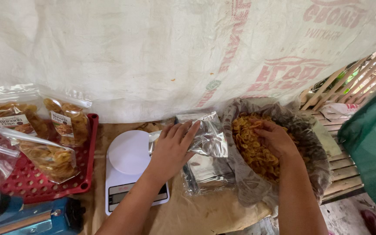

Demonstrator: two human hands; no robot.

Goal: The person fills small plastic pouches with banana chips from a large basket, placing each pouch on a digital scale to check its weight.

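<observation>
Holding a shiny silver pouch (pixel 205 138) in the left hand (pixel 173 148), fingers spread flat over its front and closing on its near edge, above a stack of more silver pouches (pixel 207 174) lying on brown paper (pixel 183 213). Reaching with the right hand (pixel 277 140) into a large lined sack (pixel 303 143) of yellow banana chips (pixel 251 148), fingers curling down among them; probably gripping some, though the palm is hiding that. Sitting just left of the pouch, a white kitchen scale (pixel 129 167), partly under the left forearm. Resting further left, a red perforated tray (pixel 44 180) carrying clear filled chip bags (pixel 53 159). Showing at the lower left corner, a blue heat sealer (pixel 35 219).
</observation>
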